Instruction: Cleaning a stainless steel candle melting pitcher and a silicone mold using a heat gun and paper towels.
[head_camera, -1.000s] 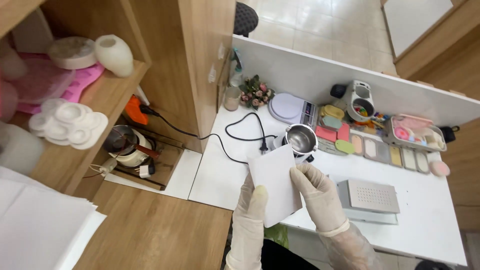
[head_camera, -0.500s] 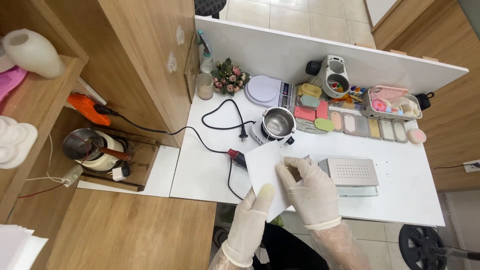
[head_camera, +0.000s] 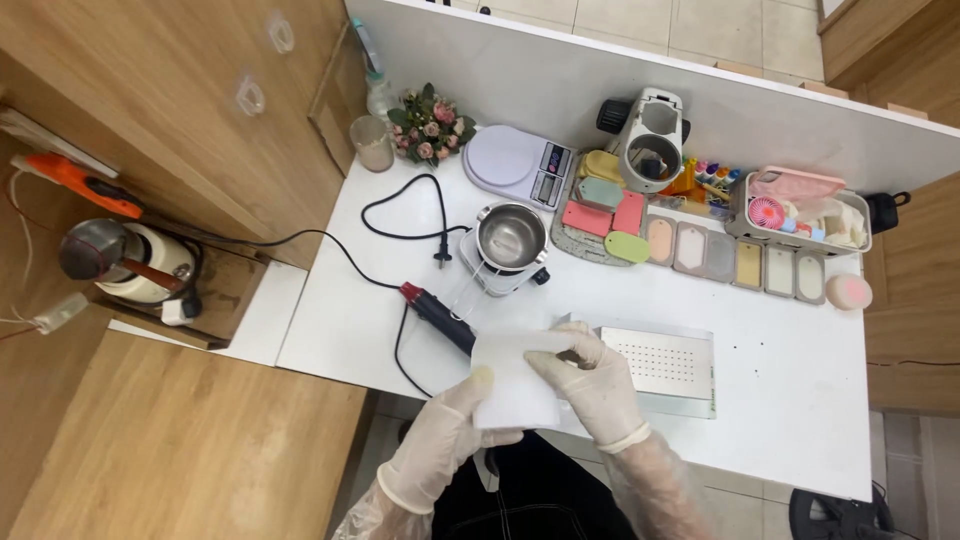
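Both my hands wear pale gloves and hold a white sheet of paper (head_camera: 515, 385) low over the near edge of the white table (head_camera: 780, 400). My left hand (head_camera: 450, 425) grips its lower left corner, thumb on top. My right hand (head_camera: 590, 385) presses on its right side, just left of a flat metal box with a perforated top (head_camera: 660, 365). A black and red heat tool (head_camera: 435, 315) lies on the table directly beyond the paper, its cord trailing off the edge.
Farther back stand a steel pot on a small warmer (head_camera: 508, 240), a round kitchen scale (head_camera: 510, 165), coloured soap moulds (head_camera: 690, 245), a pink basket of items (head_camera: 800, 215), a small flower bouquet (head_camera: 430, 120) and a glass cup (head_camera: 372, 145). A wooden cabinet with a kettle (head_camera: 125, 260) stands at left.
The view has swung down and right from the shelf toward the table. Both hands have lowered the paper from in front of the pot to the table's near edge.
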